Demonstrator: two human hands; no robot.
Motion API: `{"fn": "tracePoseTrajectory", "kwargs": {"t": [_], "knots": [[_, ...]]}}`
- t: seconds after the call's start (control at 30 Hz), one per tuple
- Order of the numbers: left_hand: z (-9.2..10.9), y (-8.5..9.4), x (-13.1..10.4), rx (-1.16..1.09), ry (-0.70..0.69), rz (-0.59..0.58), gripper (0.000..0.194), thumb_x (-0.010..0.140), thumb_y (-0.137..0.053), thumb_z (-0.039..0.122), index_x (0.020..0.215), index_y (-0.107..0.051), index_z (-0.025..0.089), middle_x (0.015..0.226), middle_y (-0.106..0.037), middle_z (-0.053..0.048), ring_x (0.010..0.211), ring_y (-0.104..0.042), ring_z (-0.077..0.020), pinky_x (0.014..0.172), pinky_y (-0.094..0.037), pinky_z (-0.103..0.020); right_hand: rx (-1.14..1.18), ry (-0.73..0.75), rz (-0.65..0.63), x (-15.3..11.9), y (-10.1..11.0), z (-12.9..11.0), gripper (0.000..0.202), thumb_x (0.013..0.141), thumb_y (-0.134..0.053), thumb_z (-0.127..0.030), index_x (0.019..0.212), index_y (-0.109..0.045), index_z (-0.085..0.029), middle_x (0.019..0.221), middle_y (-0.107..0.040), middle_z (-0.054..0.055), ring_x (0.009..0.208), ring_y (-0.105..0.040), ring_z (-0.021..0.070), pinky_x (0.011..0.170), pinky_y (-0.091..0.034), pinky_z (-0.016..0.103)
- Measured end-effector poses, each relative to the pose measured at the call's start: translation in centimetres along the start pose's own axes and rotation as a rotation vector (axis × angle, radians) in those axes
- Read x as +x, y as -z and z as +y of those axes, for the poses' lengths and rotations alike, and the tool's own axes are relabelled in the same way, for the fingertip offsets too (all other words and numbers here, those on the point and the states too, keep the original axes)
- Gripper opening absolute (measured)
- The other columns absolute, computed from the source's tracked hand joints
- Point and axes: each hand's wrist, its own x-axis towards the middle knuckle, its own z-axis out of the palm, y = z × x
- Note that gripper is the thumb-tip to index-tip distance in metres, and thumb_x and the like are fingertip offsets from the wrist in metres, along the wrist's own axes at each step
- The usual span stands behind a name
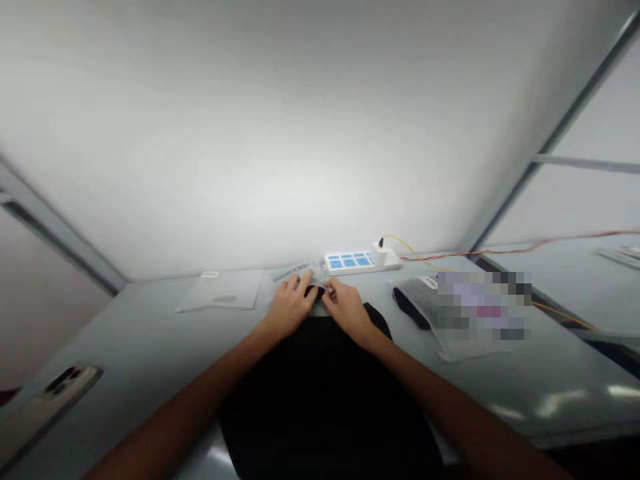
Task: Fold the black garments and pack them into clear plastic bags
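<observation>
A clear plastic bag (290, 272) with dark printed lettering lies flat at the back of the table, near the wall. My left hand (291, 305) rests on its near side, palm down with the fingers apart. My right hand (347, 305) pinches the bag's right edge between thumb and fingertips. Between the two hands shows a small dark patch, too little of it visible to name. A large black shape (325, 400) fills the near middle under my forearms; whether it is my clothing or a separate item I cannot tell.
A white power strip (350, 261) with a plugged-in adapter stands by the wall, trailing yellow and red cables. To the left lies another clear bag (235, 283). A bagged dark item (425, 300), partly blurred, lies right. A phone (55, 407) rests near left.
</observation>
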Motion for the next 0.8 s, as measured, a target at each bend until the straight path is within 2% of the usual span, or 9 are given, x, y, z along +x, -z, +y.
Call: {"fn": "tracePoseTrajectory", "kwargs": {"t": [0.07,0.1,0.23,0.33,0.43,0.57,0.63,0.7,0.8], "knots": [[-0.4,0.5,-0.9,-0.061,-0.133,0.020,0.035,0.097,-0.055,0.013,0.126,-0.065,0.029,0.133,-0.062,-0.010,0.120,-0.057,-0.0269,0.097,-0.052,-0.042,-0.022,0.012,-0.010,0.1,0.2,0.3,0.021,0.093,-0.051,-0.013,0.109,-0.065,-0.014,0.084,-0.073,0.007,0.076,-0.069,0.0213,0.071,-0.049,0.029],[-0.7,0.6,-1.2,-0.091,-0.150,0.029,0.037,0.098,-0.055,0.014,0.130,-0.062,0.031,0.131,-0.062,-0.009,0.122,-0.056,-0.0257,0.101,-0.049,-0.042,-0.032,0.023,-0.021,0.1,0.3,0.4,0.020,0.092,-0.052,-0.013,0.108,-0.065,-0.014,0.084,-0.073,0.007,0.076,-0.068,0.0211,0.072,-0.048,0.029],[-1.8,0.8,-1.2,-0.149,0.030,-0.022,0.036,0.097,-0.062,0.030,0.132,-0.057,0.021,0.129,-0.059,-0.016,0.117,-0.056,-0.0309,0.097,-0.049,-0.047,-0.063,0.085,-0.086,0.2,0.3,0.4,0.012,0.092,-0.056,-0.015,0.098,-0.067,-0.017,0.087,-0.072,0.005,0.078,-0.065,0.0188,0.075,-0.046,0.027],[-1.7,0.8,0.1,-0.137,0.105,-0.104,0.036,0.092,-0.069,0.039,0.122,-0.059,0.021,0.117,-0.063,-0.013,0.106,-0.059,-0.0311,0.087,-0.051,-0.043,-0.090,0.105,-0.115,0.4,0.1,0.4,0.017,0.097,-0.050,-0.014,0.091,-0.066,-0.018,0.085,-0.071,0.006,0.079,-0.064,0.0186,0.076,-0.044,0.028],[-0.9,0.7,1.3,-0.116,0.221,-0.146,0.033,0.088,-0.072,0.036,0.114,-0.059,0.019,0.108,-0.064,-0.014,0.101,-0.061,-0.0316,0.082,-0.050,-0.040,-0.123,0.104,-0.124,0.4,0.1,0.3,0.021,0.098,-0.046,-0.013,0.087,-0.064,-0.017,0.083,-0.070,0.007,0.078,-0.064,0.0193,0.075,-0.043,0.028],[0.0,0.0,2.0,-0.093,0.338,-0.174,0.025,0.087,-0.070,0.023,0.109,-0.058,0.017,0.102,-0.064,-0.014,0.096,-0.063,-0.0314,0.078,-0.049,-0.040,-0.147,0.109,-0.160,-0.1,0.1,-0.2,0.021,0.097,-0.051,-0.017,0.080,-0.064,-0.019,0.076,-0.070,0.004,0.070,-0.062,0.0179,0.068,-0.041,0.026],[-0.2,-0.2,2.0,-0.104,0.321,-0.184,0.023,0.087,-0.067,0.016,0.108,-0.058,0.017,0.103,-0.063,-0.014,0.095,-0.063,-0.0303,0.076,-0.049,-0.038,-0.160,0.095,-0.163,-0.4,0.1,-0.5,0.021,0.096,-0.052,-0.018,0.078,-0.064,-0.019,0.073,-0.069,0.004,0.066,-0.062,0.0172,0.065,-0.040,0.025],[-0.8,0.0,1.6,-0.144,0.239,-0.198,0.021,0.088,-0.066,0.016,0.107,-0.058,0.018,0.105,-0.063,-0.012,0.094,-0.063,-0.0282,0.076,-0.050,-0.036,-0.178,0.067,-0.151,-0.5,0.1,-0.7,0.021,0.094,-0.053,-0.018,0.077,-0.064,-0.019,0.071,-0.069,0.004,0.065,-0.061,0.0174,0.063,-0.039,0.026],[-2.5,1.1,1.0,-0.244,0.054,-0.225,0.018,0.090,-0.068,0.028,0.103,-0.058,0.021,0.104,-0.063,-0.006,0.093,-0.063,-0.0225,0.077,-0.051,-0.031,-0.207,0.031,-0.135,-0.5,0.0,-0.7,0.019,0.093,-0.054,-0.019,0.076,-0.064,-0.018,0.071,-0.070,0.006,0.066,-0.063,0.0186,0.063,-0.038,0.027]]}}
